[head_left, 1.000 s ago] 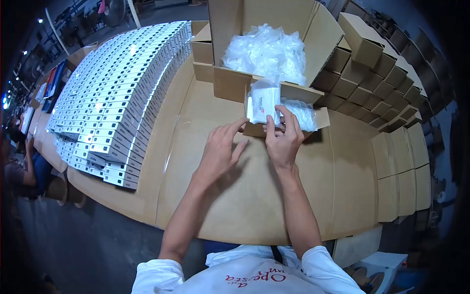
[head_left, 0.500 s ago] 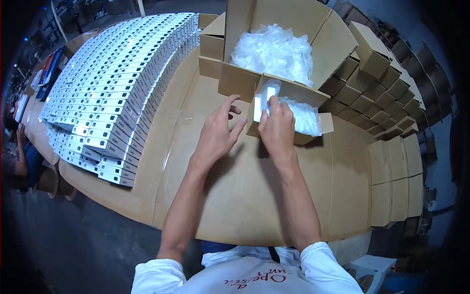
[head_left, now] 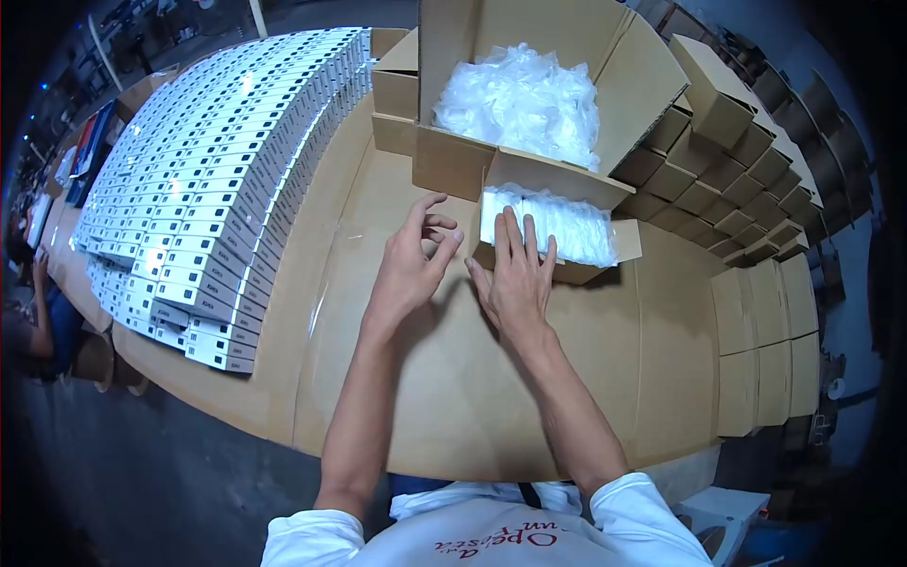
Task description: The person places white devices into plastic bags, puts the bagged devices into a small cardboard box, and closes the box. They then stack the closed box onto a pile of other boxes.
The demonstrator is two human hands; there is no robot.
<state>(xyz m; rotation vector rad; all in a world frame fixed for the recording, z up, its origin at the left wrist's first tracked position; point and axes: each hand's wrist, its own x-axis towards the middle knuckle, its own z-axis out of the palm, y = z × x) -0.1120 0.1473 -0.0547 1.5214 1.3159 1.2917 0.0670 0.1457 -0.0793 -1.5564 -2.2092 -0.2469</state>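
Note:
A small open cardboard box [head_left: 576,274] stands in front of me, holding a row of white items in clear plastic wrap [head_left: 567,227]. My right hand [head_left: 515,279] rests with fingers spread over the front edge of this box, fingertips on the wrapped items at its left end. To the left of the box, my left hand [head_left: 416,260] hovers above the table with fingers curved and apart, holding nothing. Directly behind, a large open carton [head_left: 458,161] is heaped with more clear plastic-wrapped items [head_left: 520,104].
Many small white boxes with dark squares [head_left: 217,189] are stacked on the left of the cardboard-covered table [head_left: 472,406]. Brown cardboard boxes [head_left: 704,180] are piled at the back right, with more upright boxes [head_left: 765,340] at the right edge. Another person's arm [head_left: 40,302] shows at far left.
My right hand has let go of a wrapped item, now down in the row inside the small box, and its fingers have spread flat on top. My left hand has barely moved.

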